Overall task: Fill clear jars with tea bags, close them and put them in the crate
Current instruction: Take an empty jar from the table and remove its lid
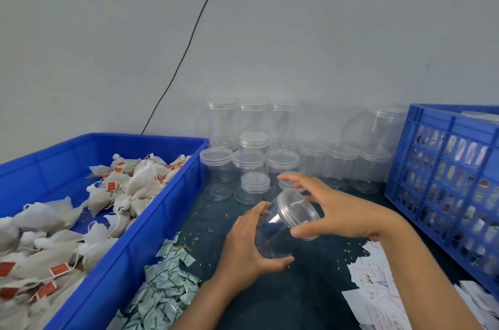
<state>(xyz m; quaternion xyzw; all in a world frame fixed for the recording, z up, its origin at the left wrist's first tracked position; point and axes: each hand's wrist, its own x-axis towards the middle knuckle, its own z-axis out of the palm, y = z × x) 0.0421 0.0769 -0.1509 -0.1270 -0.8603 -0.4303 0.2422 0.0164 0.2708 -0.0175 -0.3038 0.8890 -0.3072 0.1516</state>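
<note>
Two hands hold one clear jar (280,227) tilted above the desk (310,292). Left hand (248,246) grip is clamped round the jar body; right hand (334,211) has its fingers curled on the lid (298,211). Tea bags (81,216) fill the blue bin (151,227) at left. Empty jars (270,157) stand behind, near the wall. Crate (442,175) stands at right.

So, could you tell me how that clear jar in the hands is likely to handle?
The clear jar looks empty, so probably light. Its smooth round wall seems slippery and apt to roll if laid down. The left hand grips its body.
</note>
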